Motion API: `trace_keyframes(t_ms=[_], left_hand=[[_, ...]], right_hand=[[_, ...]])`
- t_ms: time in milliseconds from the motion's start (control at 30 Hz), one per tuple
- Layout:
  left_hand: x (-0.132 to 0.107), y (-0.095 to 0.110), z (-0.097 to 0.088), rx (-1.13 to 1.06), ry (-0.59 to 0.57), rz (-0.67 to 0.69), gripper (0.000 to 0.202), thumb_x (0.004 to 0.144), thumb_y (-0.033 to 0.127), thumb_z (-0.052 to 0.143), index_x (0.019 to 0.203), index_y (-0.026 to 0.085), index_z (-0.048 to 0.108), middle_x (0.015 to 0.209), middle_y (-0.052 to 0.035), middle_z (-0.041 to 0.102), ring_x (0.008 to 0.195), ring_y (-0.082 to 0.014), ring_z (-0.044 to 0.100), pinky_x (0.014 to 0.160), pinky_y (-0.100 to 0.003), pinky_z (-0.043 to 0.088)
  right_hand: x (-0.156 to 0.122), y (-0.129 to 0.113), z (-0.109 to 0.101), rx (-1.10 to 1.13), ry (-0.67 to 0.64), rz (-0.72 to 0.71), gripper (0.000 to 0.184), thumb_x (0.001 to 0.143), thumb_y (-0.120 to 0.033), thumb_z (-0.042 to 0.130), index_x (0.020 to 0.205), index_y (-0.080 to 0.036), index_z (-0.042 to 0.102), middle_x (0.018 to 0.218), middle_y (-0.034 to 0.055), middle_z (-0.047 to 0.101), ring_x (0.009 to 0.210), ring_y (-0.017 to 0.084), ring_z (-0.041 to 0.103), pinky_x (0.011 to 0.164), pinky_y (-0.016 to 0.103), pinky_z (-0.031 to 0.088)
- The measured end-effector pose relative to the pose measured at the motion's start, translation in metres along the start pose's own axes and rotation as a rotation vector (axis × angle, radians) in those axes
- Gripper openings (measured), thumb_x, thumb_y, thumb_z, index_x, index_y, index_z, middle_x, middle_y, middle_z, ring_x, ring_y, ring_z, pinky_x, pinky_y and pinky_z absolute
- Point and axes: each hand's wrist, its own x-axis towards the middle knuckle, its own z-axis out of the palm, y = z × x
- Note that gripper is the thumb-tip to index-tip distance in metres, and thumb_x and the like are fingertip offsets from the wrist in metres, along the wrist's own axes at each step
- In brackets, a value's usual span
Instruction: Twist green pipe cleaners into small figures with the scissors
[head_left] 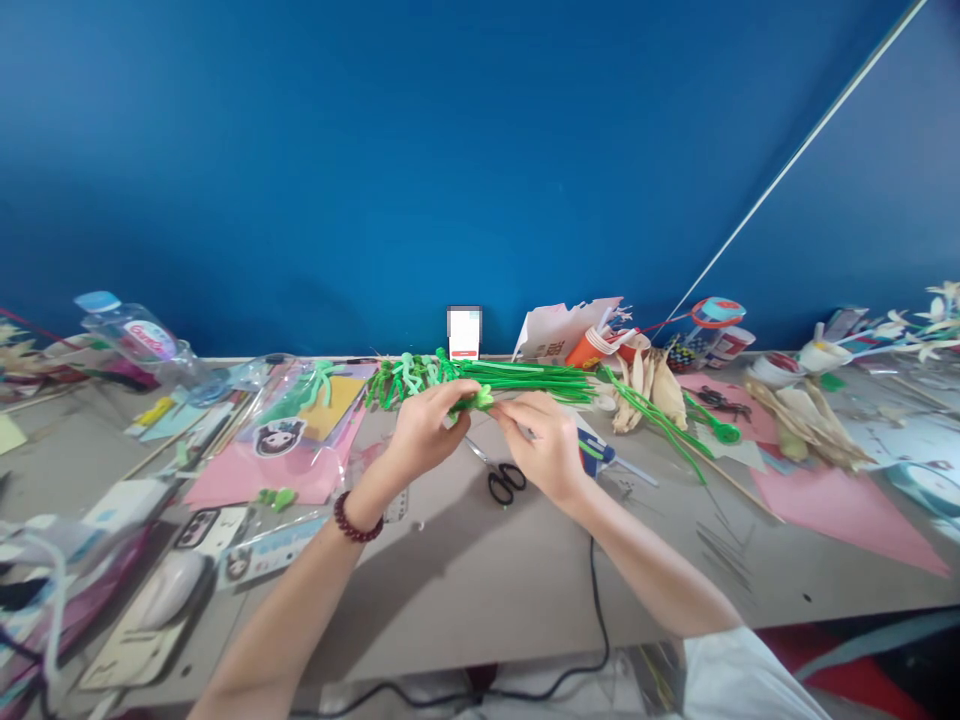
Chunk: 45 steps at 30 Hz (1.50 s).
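Over the middle of the table, my left hand [429, 428] pinches a light-green fuzzy pipe-cleaner piece [482, 397] bent into small loops. My right hand [547, 445] is closed at the piece's right end, fingertips pressed together. Just behind both hands lies a bundle of green pipe cleaners [540, 377], with curled fuzzy green shapes [409, 374] at its left end. Scissors [506, 483] with black handles rest on the table between my wrists, blades partly hidden. A small curled green piece [277, 497] sits farther left.
A lit phone [464, 332] stands against the blue wall. On the left are a bottle [131, 325], pink paper [225, 477] and a white mouse [171, 590]. Rightward are orange cups [590, 347], dried husks [664, 392] and a blue glue tool [596, 452]. A black cable [600, 600] hangs at the front edge.
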Motion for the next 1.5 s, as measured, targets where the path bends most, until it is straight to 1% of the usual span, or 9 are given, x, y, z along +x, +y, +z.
trace_keyframes(t_ms=[200, 433, 567, 700, 800, 933, 1067, 1200, 1500], left_hand=[[0.002, 0.016, -0.012, -0.476, -0.203, -0.097, 0.014, 0.075, 0.013, 0.059, 0.088, 0.018, 0.057, 0.084, -0.0034, 0.061, 0.073, -0.0126, 0.056, 0.064, -0.024, 0.046], [0.006, 0.016, -0.014, -0.885, -0.132, -0.291, 0.022, 0.069, 0.023, 0.071, 0.086, 0.018, 0.058, 0.080, -0.0024, 0.060, 0.067, -0.0121, 0.057, 0.058, -0.024, 0.048], [0.009, 0.011, -0.011, -0.881, -0.026, -0.382, 0.028, 0.064, 0.021, 0.075, 0.086, 0.018, 0.058, 0.076, -0.0005, 0.059, 0.064, -0.0106, 0.056, 0.057, -0.022, 0.048], [0.010, 0.007, -0.006, -0.853, 0.074, -0.468, 0.035, 0.060, 0.019, 0.077, 0.088, 0.018, 0.056, 0.074, 0.0021, 0.058, 0.064, -0.0096, 0.058, 0.059, -0.021, 0.049], [0.010, 0.004, -0.002, -0.890, 0.078, -0.557, 0.043, 0.061, 0.021, 0.076, 0.097, 0.017, 0.053, 0.075, 0.0020, 0.059, 0.066, -0.0116, 0.061, 0.063, -0.025, 0.053], [0.010, 0.004, 0.000, -0.933, 0.053, -0.655, 0.047, 0.060, 0.021, 0.076, 0.100, 0.017, 0.051, 0.077, 0.0018, 0.059, 0.065, -0.0127, 0.063, 0.066, -0.029, 0.054], [0.009, 0.004, 0.001, -0.983, -0.033, -0.674, 0.045, 0.062, 0.023, 0.075, 0.101, 0.017, 0.054, 0.074, 0.0026, 0.059, 0.065, -0.0125, 0.063, 0.067, -0.030, 0.053], [0.008, 0.009, 0.001, -1.036, -0.081, -0.747, 0.042, 0.065, 0.026, 0.073, 0.101, 0.017, 0.055, 0.073, 0.0011, 0.062, 0.067, -0.0144, 0.065, 0.069, -0.030, 0.052], [0.013, 0.001, -0.013, -1.136, -0.182, -0.808, 0.032, 0.077, 0.027, 0.045, 0.104, 0.015, 0.057, 0.083, -0.0067, 0.066, 0.075, -0.0173, 0.063, 0.065, -0.030, 0.051]], right_hand=[[0.013, 0.025, -0.007, 0.084, 0.020, 0.090, 0.018, 0.084, -0.028, 0.056, 0.077, -0.023, 0.072, 0.073, 0.0047, 0.067, 0.072, 0.019, 0.058, 0.065, 0.030, 0.045], [0.007, 0.017, 0.005, 0.359, -0.475, 0.314, 0.024, 0.081, -0.030, 0.054, 0.074, -0.015, 0.071, 0.062, 0.0022, 0.064, 0.059, 0.016, 0.058, 0.053, 0.023, 0.040], [0.006, 0.010, 0.002, 0.375, -0.604, 0.395, 0.026, 0.081, -0.030, 0.051, 0.071, -0.015, 0.069, 0.051, -0.0012, 0.058, 0.048, 0.011, 0.053, 0.050, 0.021, 0.039], [0.005, 0.014, -0.001, 0.336, -0.599, 0.452, 0.027, 0.084, -0.033, 0.049, 0.073, -0.017, 0.069, 0.053, -0.0006, 0.060, 0.046, 0.012, 0.055, 0.049, 0.022, 0.043], [0.007, 0.020, -0.009, 0.321, -0.525, 0.361, 0.026, 0.082, -0.031, 0.053, 0.104, -0.022, 0.065, 0.080, 0.0038, 0.069, 0.061, 0.016, 0.063, 0.055, 0.026, 0.049], [0.015, 0.018, -0.024, 0.281, -0.366, 0.160, 0.073, 0.075, -0.029, 0.065, 0.139, -0.028, 0.031, 0.128, 0.0095, 0.054, 0.106, 0.022, 0.059, 0.081, 0.036, 0.052], [0.017, 0.012, -0.023, 0.145, -0.291, -0.025, 0.047, 0.082, -0.024, 0.058, 0.128, -0.028, 0.048, 0.126, 0.0057, 0.056, 0.117, 0.022, 0.052, 0.098, 0.041, 0.043], [0.010, 0.017, -0.008, 0.018, -0.266, -0.080, 0.026, 0.086, -0.022, 0.053, 0.110, -0.025, 0.063, 0.111, 0.0047, 0.066, 0.105, 0.019, 0.060, 0.093, 0.035, 0.046], [0.011, 0.017, -0.003, 0.221, -0.161, 0.079, 0.014, 0.082, -0.022, 0.059, 0.089, -0.021, 0.070, 0.091, 0.0042, 0.072, 0.085, 0.018, 0.066, 0.077, 0.029, 0.051]])
